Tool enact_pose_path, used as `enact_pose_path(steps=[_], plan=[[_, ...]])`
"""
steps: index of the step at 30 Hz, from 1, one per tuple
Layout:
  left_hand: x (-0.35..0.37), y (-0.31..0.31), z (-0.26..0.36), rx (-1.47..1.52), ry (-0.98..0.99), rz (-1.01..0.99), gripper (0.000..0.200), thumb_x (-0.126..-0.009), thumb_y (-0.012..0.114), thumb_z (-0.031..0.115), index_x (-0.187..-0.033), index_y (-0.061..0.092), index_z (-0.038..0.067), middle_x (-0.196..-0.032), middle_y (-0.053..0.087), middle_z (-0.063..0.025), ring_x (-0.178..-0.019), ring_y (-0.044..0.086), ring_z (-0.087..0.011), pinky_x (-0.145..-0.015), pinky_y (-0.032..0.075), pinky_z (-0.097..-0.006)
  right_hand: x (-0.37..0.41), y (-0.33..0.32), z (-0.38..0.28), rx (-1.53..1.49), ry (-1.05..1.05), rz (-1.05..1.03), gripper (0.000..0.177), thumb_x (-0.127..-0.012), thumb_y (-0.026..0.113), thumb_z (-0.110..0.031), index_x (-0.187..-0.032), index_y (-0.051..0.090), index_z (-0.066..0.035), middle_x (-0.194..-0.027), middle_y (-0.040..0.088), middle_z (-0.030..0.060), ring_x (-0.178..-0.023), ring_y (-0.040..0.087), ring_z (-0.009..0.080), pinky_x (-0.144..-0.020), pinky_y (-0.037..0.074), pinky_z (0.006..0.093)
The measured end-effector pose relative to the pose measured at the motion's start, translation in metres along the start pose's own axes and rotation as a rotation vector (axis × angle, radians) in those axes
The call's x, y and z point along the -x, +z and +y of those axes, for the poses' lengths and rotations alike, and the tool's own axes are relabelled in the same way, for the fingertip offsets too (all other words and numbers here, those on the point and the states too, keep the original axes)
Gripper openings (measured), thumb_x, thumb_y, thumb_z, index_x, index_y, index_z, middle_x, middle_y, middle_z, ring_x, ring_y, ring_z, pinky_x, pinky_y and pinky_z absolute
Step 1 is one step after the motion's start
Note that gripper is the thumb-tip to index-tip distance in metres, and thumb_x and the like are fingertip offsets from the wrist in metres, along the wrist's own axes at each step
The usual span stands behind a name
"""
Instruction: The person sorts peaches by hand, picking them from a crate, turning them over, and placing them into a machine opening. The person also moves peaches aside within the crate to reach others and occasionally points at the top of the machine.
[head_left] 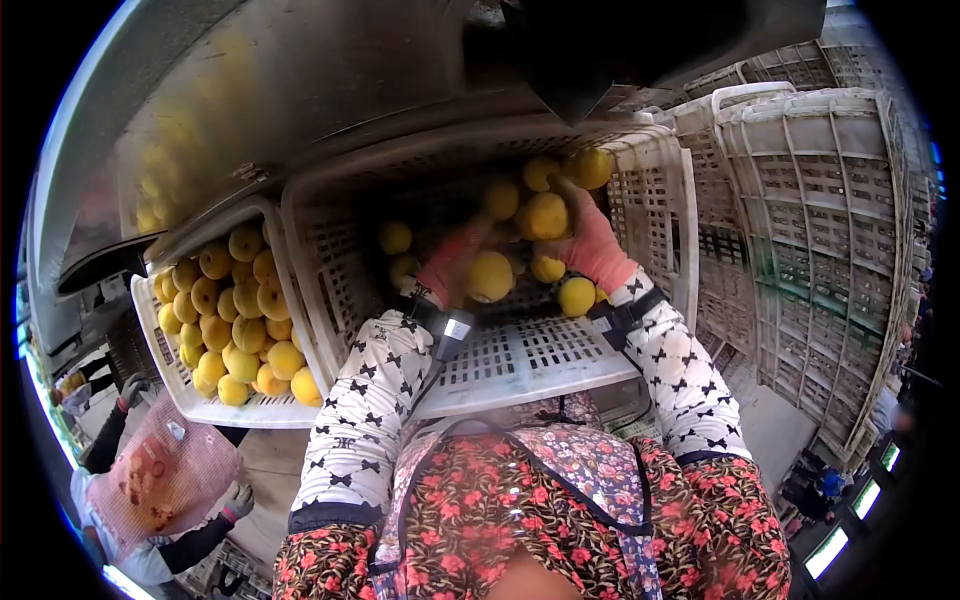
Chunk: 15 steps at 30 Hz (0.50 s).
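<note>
Both my hands, in pink gloves, reach down into a large white plastic crate [520,375]. My right hand [592,245] is closed against a round yellow citrus-like fruit [546,216] on its inner side. My left hand [448,265] is smeared by motion, its fingers hard to make out. Right beside it is another yellow fruit [490,276]. Several more fruits lie about the hands, among them one near the crate's far right corner [592,168] and one on the left [395,237]. Shadow hides part of the crate floor.
A smaller white crate [170,385] full of yellow fruits stands on the left. Grey metal machinery [300,90] rises behind the crates. Stacked crates [810,230] line the right side. At lower left a person with gloved hands [240,502] is near.
</note>
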<state>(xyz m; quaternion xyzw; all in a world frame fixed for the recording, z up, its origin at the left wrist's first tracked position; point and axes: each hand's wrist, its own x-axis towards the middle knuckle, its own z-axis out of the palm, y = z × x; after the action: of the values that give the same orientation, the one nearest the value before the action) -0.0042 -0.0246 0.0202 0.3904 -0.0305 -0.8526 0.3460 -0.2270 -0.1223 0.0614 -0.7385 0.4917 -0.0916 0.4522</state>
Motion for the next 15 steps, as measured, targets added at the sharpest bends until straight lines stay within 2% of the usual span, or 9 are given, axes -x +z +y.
enact_pose_path(steps=[1,3,7,9,11,13,14,15], plan=[[0.009,0.010,0.004,0.019,0.036,-0.097,0.052,-0.095,0.060,0.044,-0.122,0.059,0.000,-0.114,0.065,-0.0125,-0.104,0.064,-0.0209,-0.085,0.054,-0.0340,0.012,-0.004,-0.023,-0.003,-0.047,-0.045,0.104,-0.067,0.085,-0.040,-0.147,0.031,0.000,-0.145,0.042,0.0188,-0.130,0.046,0.0286,-0.108,0.037,0.0347],[0.019,0.030,0.007,0.023,0.114,-0.104,0.059,-0.092,0.063,0.044,-0.129,0.053,0.000,-0.122,0.062,-0.0128,-0.108,0.061,-0.0209,-0.087,0.053,-0.0340,0.034,-0.012,-0.063,-0.005,-0.141,-0.120,0.112,-0.068,0.085,-0.046,-0.150,0.024,0.001,-0.150,0.034,0.0194,-0.135,0.040,0.0280,-0.112,0.032,0.0345],[0.070,0.087,0.030,-0.057,0.353,-0.189,0.067,-0.088,0.068,0.039,-0.138,0.045,-0.001,-0.125,0.059,-0.0101,-0.108,0.061,-0.0192,-0.090,0.051,-0.0320,0.059,-0.029,-0.110,-0.478,-0.106,0.056,0.119,-0.068,0.083,-0.055,-0.150,0.021,0.006,-0.146,0.039,0.0212,-0.135,0.040,0.0282,-0.113,0.030,0.0358],[0.073,0.100,0.041,-0.269,0.534,-0.158,0.075,-0.083,0.073,0.035,-0.140,0.042,0.000,-0.130,0.056,-0.0109,-0.116,0.055,-0.0196,-0.098,0.044,-0.0325,0.068,-0.036,-0.120,-0.684,-0.051,0.061,0.120,-0.068,0.083,-0.056,-0.149,0.022,0.007,-0.144,0.042,0.0216,-0.134,0.041,0.0278,-0.113,0.031,0.0361],[0.076,0.112,0.052,-0.468,0.722,-0.130,0.083,-0.077,0.078,0.032,-0.143,0.039,0.000,-0.134,0.052,-0.0116,-0.124,0.049,-0.0199,-0.107,0.037,-0.0330,0.068,-0.040,-0.128,-0.737,-0.135,0.187,0.104,-0.069,0.086,-0.045,-0.143,0.034,0.005,-0.133,0.052,0.0166,-0.123,0.049,0.0238,-0.106,0.038,0.0351],[0.082,0.132,0.068,-0.495,0.726,-0.152,0.084,-0.076,0.080,0.029,-0.144,0.038,0.001,-0.137,0.050,-0.0116,-0.126,0.047,-0.0205,-0.108,0.035,-0.0334,0.067,-0.054,-0.141,-0.726,-0.261,0.310,0.083,-0.070,0.087,-0.029,-0.135,0.046,0.003,-0.124,0.058,0.0121,-0.113,0.056,0.0198,-0.098,0.046,0.0331],[0.088,0.143,0.076,-0.479,0.716,-0.168,0.085,-0.076,0.080,0.029,-0.144,0.038,0.001,-0.137,0.050,-0.0116,-0.126,0.047,-0.0206,-0.108,0.035,-0.0335,0.065,-0.060,-0.143,-0.545,-0.353,0.448,0.077,-0.069,0.086,-0.022,-0.132,0.049,0.003,-0.121,0.059,0.0127,-0.110,0.059,0.0191,-0.095,0.048,0.0340],[0.092,0.154,0.084,-0.463,0.704,-0.182,0.085,-0.076,0.080,0.028,-0.144,0.037,0.002,-0.137,0.049,-0.0117,-0.126,0.047,-0.0208,-0.107,0.036,-0.0336,0.061,-0.065,-0.143,-0.494,-0.378,0.483,0.077,-0.068,0.086,-0.022,-0.131,0.049,0.003,-0.120,0.060,0.0131,-0.109,0.059,0.0196,-0.095,0.048,0.0344]])
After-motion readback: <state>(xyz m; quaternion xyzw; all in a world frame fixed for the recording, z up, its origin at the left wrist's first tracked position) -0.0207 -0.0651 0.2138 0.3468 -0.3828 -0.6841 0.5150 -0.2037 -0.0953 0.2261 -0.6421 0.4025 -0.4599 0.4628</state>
